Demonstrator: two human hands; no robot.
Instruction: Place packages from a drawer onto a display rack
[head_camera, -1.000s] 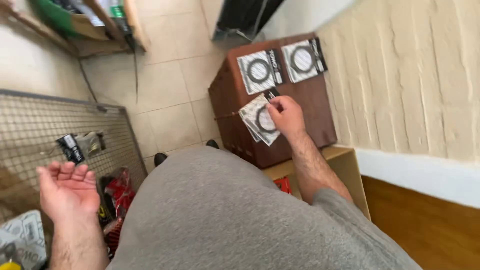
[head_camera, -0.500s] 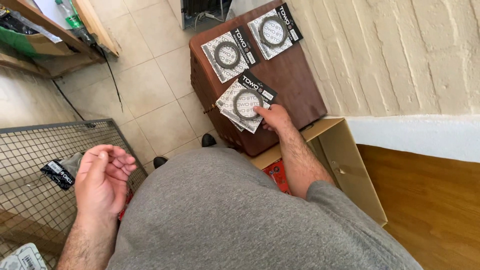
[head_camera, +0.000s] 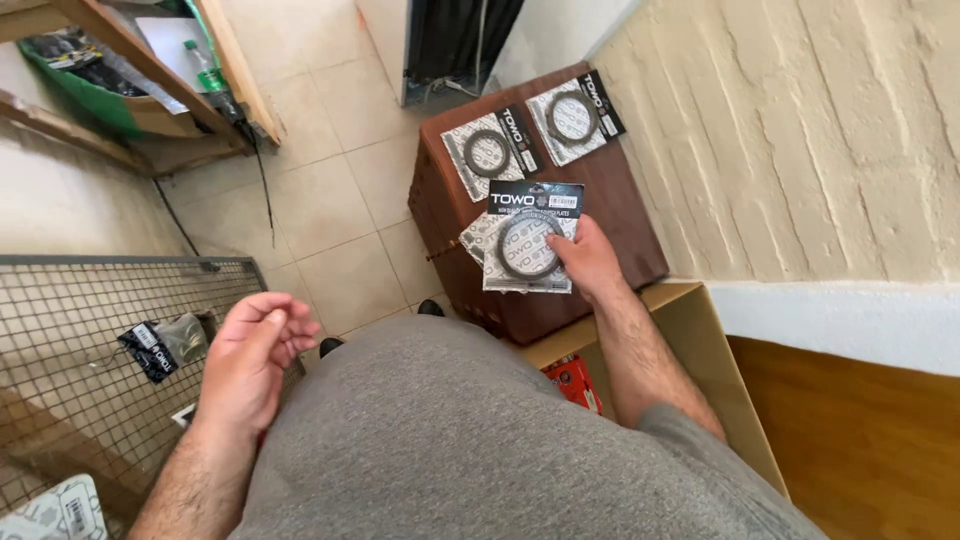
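Right hand (head_camera: 590, 262): at about 1 o'clock from the picture centre, fingers clamped on the right edge of a flat ring pack (head_camera: 528, 240). The pack is a rectangular card with a black header strip at top and a pale patterned lower field, a dark ring showing through its clear front. It is lifted just above the brown box (head_camera: 620, 215), with further like cards fanned under it at its left edge.

Left hand (head_camera: 252, 352): at 8 o'clock, palm turned up, fingers loosely curled, grasping nothing; it hangs over the edge of the wire mesh basket (head_camera: 90, 370).

Brown box: dark reddish-brown, upright on the pale tiled floor (head_camera: 320, 200), against the cream painted brick wall (head_camera: 800, 130). On its top, at 12 o'clock, two more ring packs lie flat and side by side: the left pack (head_camera: 490, 153) with its black strip along its right side, the right pack (head_camera: 575, 116) tilted likewise.

Wire mesh basket: at 9 o'clock; inside it lies a small black-headed packet (head_camera: 160, 345).

Cardboard carton (head_camera: 725, 400): open, tan, at 4 o'clock, just beside the brown box; a small red package (head_camera: 572, 380) shows inside it.

Green bottle (head_camera: 207, 65): at 11 o'clock, on a wooden shelf (head_camera: 235, 75) beside a green tray.

Grey shirt (head_camera: 470, 450): fills the lower centre.
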